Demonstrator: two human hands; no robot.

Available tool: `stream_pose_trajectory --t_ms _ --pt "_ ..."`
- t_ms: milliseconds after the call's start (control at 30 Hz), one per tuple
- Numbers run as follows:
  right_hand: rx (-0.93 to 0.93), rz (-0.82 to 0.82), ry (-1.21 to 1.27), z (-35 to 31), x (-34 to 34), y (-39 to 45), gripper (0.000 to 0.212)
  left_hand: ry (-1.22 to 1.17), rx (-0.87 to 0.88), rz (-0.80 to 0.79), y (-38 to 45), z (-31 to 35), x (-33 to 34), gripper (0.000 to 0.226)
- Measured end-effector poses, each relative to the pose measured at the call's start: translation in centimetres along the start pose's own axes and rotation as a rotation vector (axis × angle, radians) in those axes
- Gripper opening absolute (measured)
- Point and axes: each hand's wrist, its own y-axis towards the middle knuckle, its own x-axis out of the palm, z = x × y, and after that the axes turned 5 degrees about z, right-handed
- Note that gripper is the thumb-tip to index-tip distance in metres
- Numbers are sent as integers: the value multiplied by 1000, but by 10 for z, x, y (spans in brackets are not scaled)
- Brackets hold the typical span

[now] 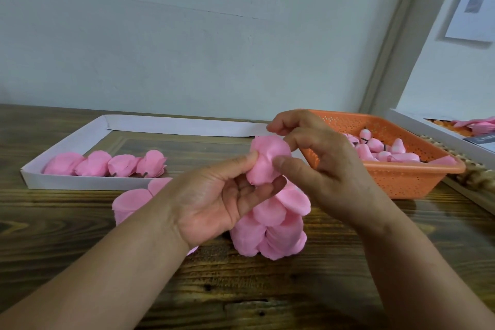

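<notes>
Left petal stack (130,203) half hidden; right tray (413,121) partly off-frame

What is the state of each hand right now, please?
Left hand: grips the pink fabric flower bud between thumb and fingers.
Right hand: pinches the same bud from its right side.

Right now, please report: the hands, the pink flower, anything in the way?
Hands: left hand and right hand both pinch the pink flower above the table. Beneath it, petal pile. Close behind right hand, orange basket.
</notes>
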Motion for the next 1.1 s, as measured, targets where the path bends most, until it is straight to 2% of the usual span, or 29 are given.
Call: stream_pose_trajectory --t_ms 233,367,500,567,733,900,1100 --pt "47 39 68 4 6 3 13 -7 10 17 0 2 0 39" --pt "102 50 335 11 3 3 13 -13 3 25 -1 4 1 28" --pt "69 145 535 15 -1 4 15 -31 7 33 0 4 1 29" --pt "14 112 488 16 -4 2 10 -34 14 39 1 4 1 34" --pt "-29 0 320 14 -4 0 20 -71 -3 -9 0 5 2 35" --pt "-67 26 248 11 -4 1 25 -81 -17 -34 1 6 1 31" --pt "-25 41 246 11 -3 1 23 -110 -44 -57 1 6 0 31"
